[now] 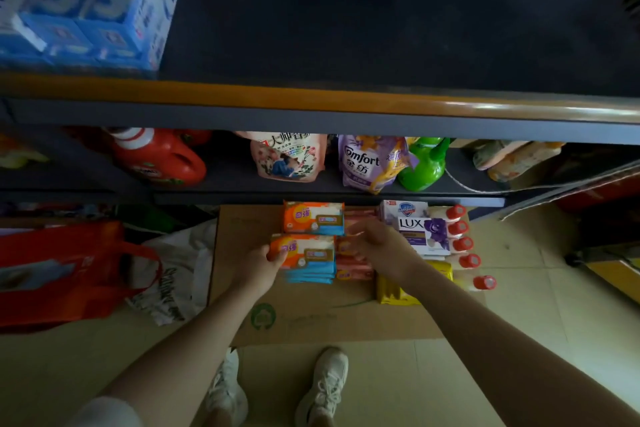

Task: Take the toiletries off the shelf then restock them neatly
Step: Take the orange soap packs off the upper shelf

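Note:
On a flat sheet of cardboard (311, 319) on the floor lie the toiletries. My left hand (263, 265) grips the left end of the near stack of orange-and-blue soap packs (308, 258). My right hand (377, 246) reaches down onto the pink packs (353, 267) beside that stack, fingers curled; its grip is blurred. A second orange-and-blue pack (313, 217) lies farther back. To the right are a LUX box (424, 236), a white soap box (403, 209), yellow packs (394, 291) and several red-capped bottles (467, 244). The dark upper shelf (381, 28) is mostly bare.
Blue tissue packs (86, 0) fill the upper shelf's left end. The lower shelf holds a red detergent jug (159, 156), a pink refill pouch (287, 156), a purple Comfort pouch (367, 163) and a green bottle (424, 163). A red bag (62, 270) lies on the floor at left.

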